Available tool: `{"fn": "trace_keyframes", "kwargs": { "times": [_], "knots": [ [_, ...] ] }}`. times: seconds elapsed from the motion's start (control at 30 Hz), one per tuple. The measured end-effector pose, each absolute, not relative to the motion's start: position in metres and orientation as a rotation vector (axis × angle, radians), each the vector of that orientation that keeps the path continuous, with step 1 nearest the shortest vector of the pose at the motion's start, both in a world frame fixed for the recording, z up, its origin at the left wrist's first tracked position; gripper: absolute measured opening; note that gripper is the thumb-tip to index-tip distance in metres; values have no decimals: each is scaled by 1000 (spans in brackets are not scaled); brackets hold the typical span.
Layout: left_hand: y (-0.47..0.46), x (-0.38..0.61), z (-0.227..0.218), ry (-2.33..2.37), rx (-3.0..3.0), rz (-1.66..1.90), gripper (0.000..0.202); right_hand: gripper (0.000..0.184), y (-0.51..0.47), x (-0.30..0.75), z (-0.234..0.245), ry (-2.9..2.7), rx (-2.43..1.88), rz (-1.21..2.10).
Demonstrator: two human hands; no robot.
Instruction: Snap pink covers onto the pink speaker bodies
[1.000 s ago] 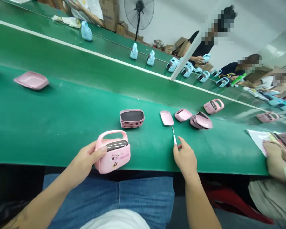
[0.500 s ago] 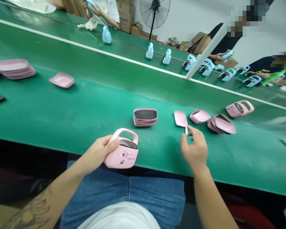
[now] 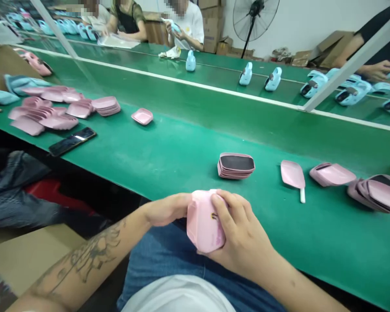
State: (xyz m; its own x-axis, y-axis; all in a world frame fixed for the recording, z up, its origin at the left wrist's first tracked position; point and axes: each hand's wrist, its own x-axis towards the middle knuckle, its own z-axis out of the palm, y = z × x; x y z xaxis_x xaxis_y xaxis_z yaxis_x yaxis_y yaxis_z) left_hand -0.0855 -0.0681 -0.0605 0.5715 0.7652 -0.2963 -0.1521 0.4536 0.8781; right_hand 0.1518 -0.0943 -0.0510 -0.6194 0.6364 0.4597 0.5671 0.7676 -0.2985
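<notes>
Both hands hold a pink plastic case (image 3: 201, 225) with a printed pattern, raised in front of my lap at the table's near edge. My left hand (image 3: 172, 209) grips its left side, the fingers mostly hidden behind it. My right hand (image 3: 243, 229) is wrapped over the right side, fingers across the printed face. The case's handle and dark window are out of sight. Just beyond stands a stack of pink frames with dark panels (image 3: 236, 164). To the right lies a pink scoop-shaped piece (image 3: 292, 174) with a white handle stub.
Pink parts (image 3: 334, 174) lie farther right on the green table (image 3: 169, 160). At left are a single pink tray-like piece (image 3: 142, 116), piles of pink pieces (image 3: 52, 113) and a phone (image 3: 72, 141). Behind a white rail, people handle light-blue cases (image 3: 246, 74).
My right hand has left the scoop-shaped piece and closed on the pink case. The case has been turned, hiding its handle. The camera view has swung left.
</notes>
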Motion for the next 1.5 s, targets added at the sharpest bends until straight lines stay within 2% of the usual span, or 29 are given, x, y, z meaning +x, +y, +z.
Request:
{"fn": "trace_keyframes", "kwargs": {
  "times": [0.1,0.23,0.47,0.7,1.0,1.17,1.27,1.4,1.5],
  "knots": [
    [-101,-86,-60,665,920,706,84,136,-109,138,-66,-2198,-1079,217],
    [-133,-79,-67,735,747,805,81,149,-120,133,-78,-2305,-1034,366],
    [-140,-85,-83,793,668,856,84,141,-123,134,-71,-2334,-1043,566],
    [-142,-79,-76,776,724,841,80,122,-126,142,-66,-2345,-888,494],
    [-170,-73,-77,727,602,703,86,115,-166,155,-82,-2357,-848,457],
    [-196,-79,-88,764,543,679,82,105,-192,157,-92,-2383,-834,483],
    [-202,-82,-92,798,512,635,85,105,-200,157,-97,-2370,-840,563],
    [-200,-78,-90,760,500,647,81,114,-200,157,-92,-2374,-995,692],
    [-199,-74,-86,807,483,693,79,115,-198,156,-87,-2356,-1072,805]
  ]
}}
